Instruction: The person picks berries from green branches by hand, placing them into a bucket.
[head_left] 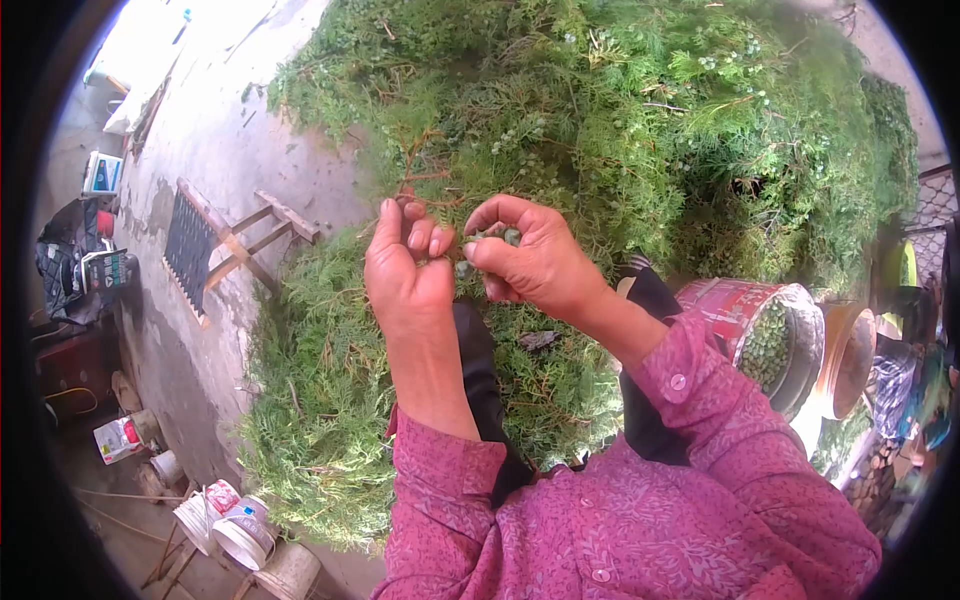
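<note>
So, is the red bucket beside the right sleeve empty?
Not empty: the red bucket holds small green pieces, visible through its open top. I cannot tell how deep they go.

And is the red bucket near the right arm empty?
No, many small green berry-like cones lie inside the red bucket.

No legible text, only blurred, unreadable print on the red bucket (722, 312).

Head-worn view, near, looking down onto branches (640, 140).
</note>
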